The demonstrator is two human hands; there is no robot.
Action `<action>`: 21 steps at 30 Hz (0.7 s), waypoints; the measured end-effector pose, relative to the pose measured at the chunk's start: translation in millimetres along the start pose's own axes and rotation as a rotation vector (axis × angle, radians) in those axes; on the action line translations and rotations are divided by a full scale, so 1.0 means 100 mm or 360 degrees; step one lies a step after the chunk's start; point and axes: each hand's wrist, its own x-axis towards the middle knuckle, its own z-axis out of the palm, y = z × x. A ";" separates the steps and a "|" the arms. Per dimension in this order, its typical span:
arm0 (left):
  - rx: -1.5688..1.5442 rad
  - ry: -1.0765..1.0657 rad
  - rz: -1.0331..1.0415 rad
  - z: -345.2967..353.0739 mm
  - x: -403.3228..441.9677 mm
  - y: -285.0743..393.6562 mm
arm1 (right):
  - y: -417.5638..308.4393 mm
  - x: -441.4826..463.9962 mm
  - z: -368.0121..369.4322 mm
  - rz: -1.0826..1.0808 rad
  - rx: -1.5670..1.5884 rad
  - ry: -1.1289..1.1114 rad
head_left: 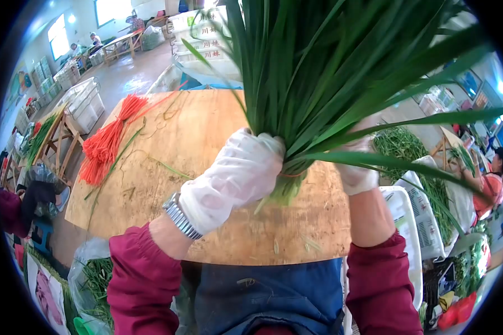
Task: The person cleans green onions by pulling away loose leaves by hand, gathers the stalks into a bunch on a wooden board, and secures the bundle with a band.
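Note:
My left hand (pixel 243 164), in a white glove, is closed around a thick bunch of long green leaves (pixel 296 84) that look like garlic chives. The bunch stands over the wooden board with its leaves fanning up and to the right. Just below my grip, a thin red tie (pixel 293 175) circles the pale stem ends. My right hand (pixel 357 162), also gloved, is at the bunch's right side; leaves cover its fingers, so their hold cannot be made out. A bundle of red ties (pixel 109 142) lies on the board's left part.
Leaf scraps lie on the wooden board (pixel 218 243). White crates (pixel 402 223) and a heap of green leaves (pixel 425 173) are at the right. Stacked white boxes (pixel 204 36) stand beyond the board. A plastic bag of greens (pixel 95 282) sits low left. Other people are in the background.

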 end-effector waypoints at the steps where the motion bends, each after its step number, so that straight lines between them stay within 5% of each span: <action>1: -0.0015 -0.0045 -0.0055 -0.16 0.03 0.06 | -0.02 0.03 0.01 0.0021 0.0009 -0.0020; 3: 0.0168 -0.0120 -0.0075 -0.12 -0.01 0.11 | 0.05 0.04 -0.01 0.0104 -0.0045 -0.0037; 8: -0.0477 0.0049 -0.0225 0.08 0.01 0.09 | 0.07 -0.16 -0.06 0.0289 -0.0148 -0.0106; 10: -0.0353 0.0127 -0.0010 0.04 -0.03 0.12 | 0.08 -0.11 -0.03 0.0360 -0.0167 -0.0147; 13: -0.0243 -0.0196 -0.0068 0.23 -0.09 0.11 | 0.14 -0.05 0.01 0.0516 -0.0175 -0.0196; 21: -0.1313 0.0421 -0.0444 -0.26 0.00 0.31 | 0.13 0.91 0.50 0.1000 -0.0165 -0.0448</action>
